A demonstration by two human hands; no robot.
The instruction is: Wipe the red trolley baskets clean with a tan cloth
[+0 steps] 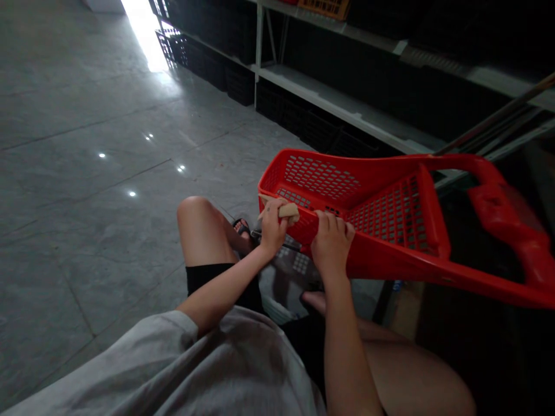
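Observation:
A red plastic shopping cart (385, 254) with perforated walls stands in front of me, its long handle (507, 214) reaching to the right. Bunched in my left hand (272, 228) is a tan cloth (288, 211), closed in the fingers against the near side of the cart's basket, close to its left end. My right hand (332, 242) grips the near rim a little further right, fingers curled over the edge. Inside, the part of the basket that shows holds nothing I can make out.
Shelving with a pale metal shelf (321, 86) runs along the back, with dark crates (240, 84) low beneath it. An orange crate (325, 7) sits on an upper shelf. Grey tiled floor (87, 190) spreads to the left, and my knees flank the cart.

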